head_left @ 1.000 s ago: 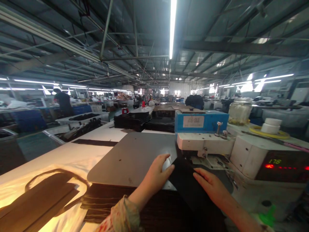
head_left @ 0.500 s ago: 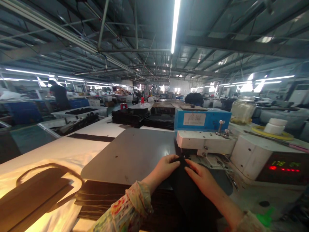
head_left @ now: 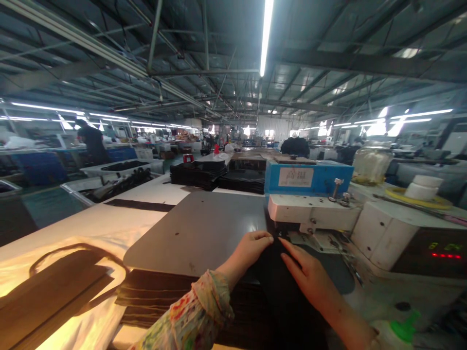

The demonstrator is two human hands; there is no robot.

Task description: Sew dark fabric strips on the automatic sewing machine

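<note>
A long black fabric piece (head_left: 279,296) runs from the sewing machine's (head_left: 314,214) head down toward me. My left hand (head_left: 253,250) is closed at its left edge, thumb and index finger pinched together just in front of the machine head. On the right side of the fabric lies my right hand (head_left: 304,270), fingers stretched out and thumb apart from the index finger. Both sets of fingertips are close together near the needle area, which is mostly hidden. A grey metal plate (head_left: 197,233) extends to the left of the hands.
Stacked brown-black panels (head_left: 156,296) sit below the plate. A brown piece with a looped strap (head_left: 51,291) lies at left. Black stacks (head_left: 197,175) stand behind. The machine carries a blue box (head_left: 310,180), a jar (head_left: 372,163) and a lit display (head_left: 445,250).
The right thumb has dropped and spread away from the index finger. My left hand stays nearly in place. Numbers on the machine's display have changed, and the view has shifted slightly.
</note>
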